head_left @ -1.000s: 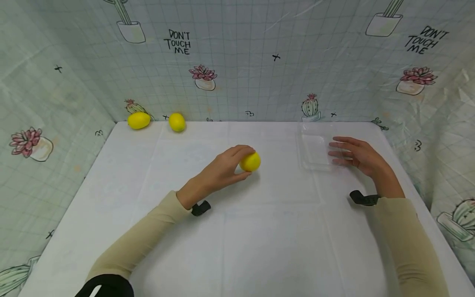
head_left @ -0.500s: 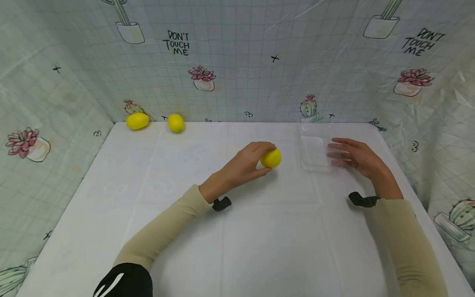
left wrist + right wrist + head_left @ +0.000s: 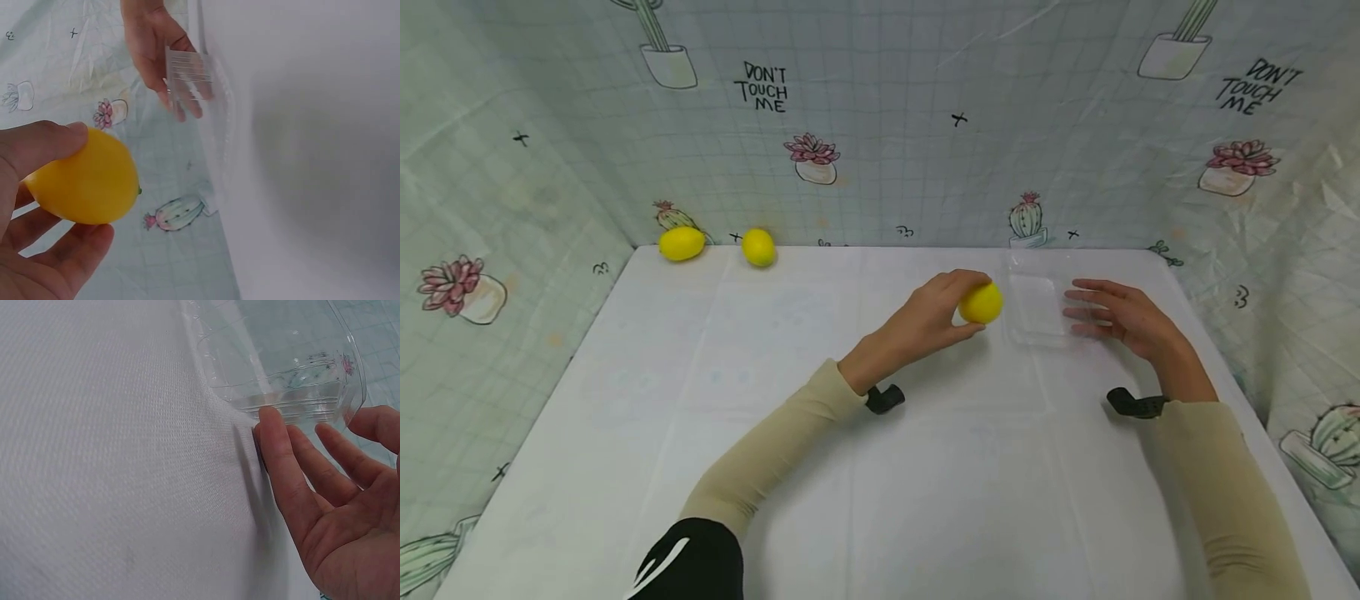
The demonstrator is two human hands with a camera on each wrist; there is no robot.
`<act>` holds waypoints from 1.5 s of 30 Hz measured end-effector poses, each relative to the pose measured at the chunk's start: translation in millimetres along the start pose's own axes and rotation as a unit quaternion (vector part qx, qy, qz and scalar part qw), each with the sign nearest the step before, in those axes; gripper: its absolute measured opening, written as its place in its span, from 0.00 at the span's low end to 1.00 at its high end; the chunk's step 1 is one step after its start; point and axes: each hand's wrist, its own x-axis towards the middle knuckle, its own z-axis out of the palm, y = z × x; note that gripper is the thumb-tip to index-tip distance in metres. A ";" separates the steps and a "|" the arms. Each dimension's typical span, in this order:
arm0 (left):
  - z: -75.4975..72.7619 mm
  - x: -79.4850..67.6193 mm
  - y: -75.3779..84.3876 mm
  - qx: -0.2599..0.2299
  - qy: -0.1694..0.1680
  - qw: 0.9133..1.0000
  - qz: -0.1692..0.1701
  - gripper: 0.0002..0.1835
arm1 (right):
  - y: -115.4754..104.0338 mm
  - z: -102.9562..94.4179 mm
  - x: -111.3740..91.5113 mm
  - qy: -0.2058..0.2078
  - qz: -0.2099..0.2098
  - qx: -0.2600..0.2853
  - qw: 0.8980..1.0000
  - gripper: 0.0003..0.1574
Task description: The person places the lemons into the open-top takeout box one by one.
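My left hand (image 3: 925,321) grips a yellow lemon (image 3: 981,303) between thumb and fingers, just left of a clear plastic container (image 3: 1032,333). In the left wrist view the lemon (image 3: 87,178) shows a small green tip at one end. Beside the container's right wall is my right hand (image 3: 1133,321), its fingers loosely extended. The right wrist view has those fingertips right at the ribbed wall of the transparent container (image 3: 300,381); no object lies within the hand's grasp.
Two more lemons lie at the table's back left: one near the corner (image 3: 682,243), the other a little to its right (image 3: 758,247). A white cloth covers the table (image 3: 955,483). Printed curtains (image 3: 880,167) stand behind and along both sides.
My left hand has carried the lemon rightward and slightly farther back, up close to the container. The right hand and the container have stayed in place.
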 end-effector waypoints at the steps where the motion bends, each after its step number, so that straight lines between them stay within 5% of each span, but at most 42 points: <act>1: 0.8 3.4 0.9 -0.001 -0.002 1.000 -0.001 0.32 | -0.1 -0.3 0.1 0.003 0.002 0.000 1.000 0.40; 25: 15.6 64.1 7.0 -0.050 -0.071 0.995 -0.056 0.30 | 4.3 5.0 3.3 0.009 0.003 -0.025 1.000 0.40; 45: 28.3 154.5 -12.7 -0.053 -0.199 0.965 -0.164 0.30 | 3.5 7.6 2.6 0.027 0.001 -0.012 1.000 0.39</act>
